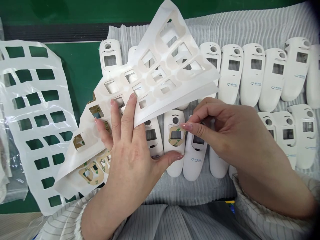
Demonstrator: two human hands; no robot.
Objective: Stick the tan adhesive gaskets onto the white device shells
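Observation:
A white thermometer-like housing [174, 168] lies in front of me, with a tan adhesive sticker [177, 141] around its window. My right hand [222, 130] pinches thumb and forefinger at the sticker's upper right edge. My left hand [132, 160] has its fingers spread over a white backing sheet [155, 115] with window cut-outs, and its thumb touches the housing's right side. Beneath the folded sheet, more tan stickers [91, 173] show at the lower left. Close to my right hand lies another white housing [193, 166] marked "ease".
Rows of white housings [252, 90] lie on a grey pleated cloth [230, 26], partly under the sheet. To the left, a second cut-out sheet [32, 133] rests on the green table [87, 63]. Clear plastic bags [15, 180] lie at the far left.

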